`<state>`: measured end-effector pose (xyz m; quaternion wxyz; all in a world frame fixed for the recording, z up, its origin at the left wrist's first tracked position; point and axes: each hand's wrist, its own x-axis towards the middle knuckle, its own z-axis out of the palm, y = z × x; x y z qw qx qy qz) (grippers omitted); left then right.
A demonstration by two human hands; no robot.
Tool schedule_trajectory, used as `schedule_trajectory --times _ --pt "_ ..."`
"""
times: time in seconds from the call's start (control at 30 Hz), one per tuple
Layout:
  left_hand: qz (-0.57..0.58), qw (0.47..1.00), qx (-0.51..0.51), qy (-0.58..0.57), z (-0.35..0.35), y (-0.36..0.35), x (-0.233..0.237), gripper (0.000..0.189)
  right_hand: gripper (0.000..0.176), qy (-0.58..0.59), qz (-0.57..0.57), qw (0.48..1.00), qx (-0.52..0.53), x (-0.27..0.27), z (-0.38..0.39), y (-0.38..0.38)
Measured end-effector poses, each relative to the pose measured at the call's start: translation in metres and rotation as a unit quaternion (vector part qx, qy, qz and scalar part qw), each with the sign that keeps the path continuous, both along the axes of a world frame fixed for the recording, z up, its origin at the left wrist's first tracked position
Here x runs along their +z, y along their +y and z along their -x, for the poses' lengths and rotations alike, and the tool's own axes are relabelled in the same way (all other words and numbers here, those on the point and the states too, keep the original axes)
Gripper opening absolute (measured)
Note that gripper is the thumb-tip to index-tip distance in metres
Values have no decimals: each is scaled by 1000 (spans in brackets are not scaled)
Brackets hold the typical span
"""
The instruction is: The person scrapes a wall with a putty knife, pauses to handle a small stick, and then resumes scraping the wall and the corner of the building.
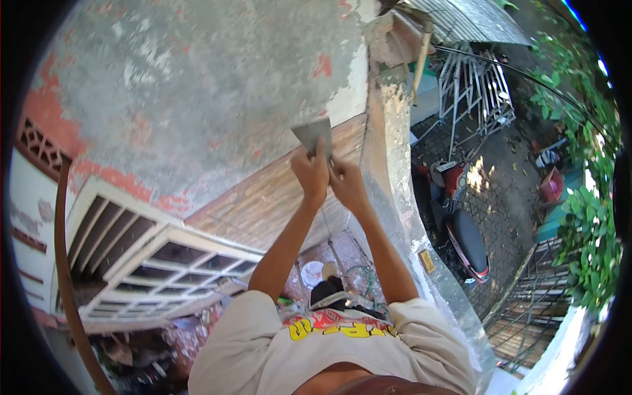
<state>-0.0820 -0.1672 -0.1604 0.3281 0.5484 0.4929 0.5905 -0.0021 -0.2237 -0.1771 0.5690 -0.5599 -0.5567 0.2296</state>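
Note:
A flat grey scraper blade [315, 133] lies against the lower edge of a wall [217, 85] with worn grey and red paint. My left hand [311, 172] is wrapped round the scraper, one finger stretched along its blade. Just to the right, my right hand [345, 182] is closed at the lower end of the scraper; the handle is mostly hidden by the fingers. Below the blade runs a band of brown, narrow tiles [283, 191].
White window frames [178, 266] stand at lower left, beside a brown pole [64, 263]. A concrete ledge [401, 171] runs down the right. Beyond it, far below, are a motorbike [466, 240], a metal folding frame [471, 92] and green plants [589, 230].

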Motion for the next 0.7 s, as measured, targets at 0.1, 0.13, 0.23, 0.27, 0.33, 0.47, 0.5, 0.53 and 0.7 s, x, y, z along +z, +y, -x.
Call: schedule_trajectory --times 0.1,0.13,0.23,0.27,0.33,0.47,0.5,0.53,0.7 --pt "96 994 -40 -30 47 -73 -62 36 24 110 118 982 103 -58 37 -80" --pt "179 981 -56 -39 64 -96 -86 33 22 123 188 965 134 -82 46 -102" --pt "233 970 -39 62 104 -162 -147 33 24 205 289 915 193 -130 73 -171" --pt "252 967 -36 28 111 -181 -158 33 25 221 323 897 207 -139 77 -188" --pt "290 956 -31 -34 125 -214 -173 33 24 215 339 886 231 -154 84 -211" --pt "305 952 -31 -2 147 -252 -186 34 21 143 364 880 270 -186 88 -236" --pt "298 954 -41 -8 149 -255 -180 35 23 119 369 881 271 -182 87 -235" --pt "292 955 -52 -14 152 -258 -177 36 23 134 363 880 276 -177 86 -235" --pt "218 968 -105 68 169 -251 -168 42 23 208 376 851 303 -167 93 -229"
